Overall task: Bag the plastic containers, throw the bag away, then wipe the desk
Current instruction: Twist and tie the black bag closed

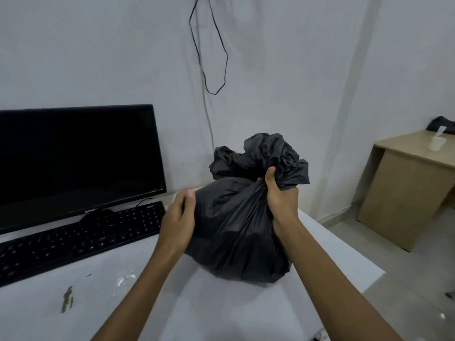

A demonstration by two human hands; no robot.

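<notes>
1. A full black bag (236, 225) sits on the white desk (123, 303), right of the keyboard (78, 237) and monitor (76, 163); no containers are visible, so they are presumably inside.
2. The right hand (278, 195) clenches the gathered neck of the bag, thumb up and fingers wrapped around the bunched plastic, apparently to close the mouth so nothing spills when it is carried off.
3. The left hand (179, 217) rests on the bag's left flank, fingers lightly curved against the plastic and gripping nothing, seemingly steadying the bulk while the neck is cinched.
4. Both forearms reach in from the lower edge, converging on the bag.
5. Stains and scraps mark the desk near the front left, suggesting the wiping is yet to come.
6. A second desk (413, 188) stands well apart at right.
</notes>
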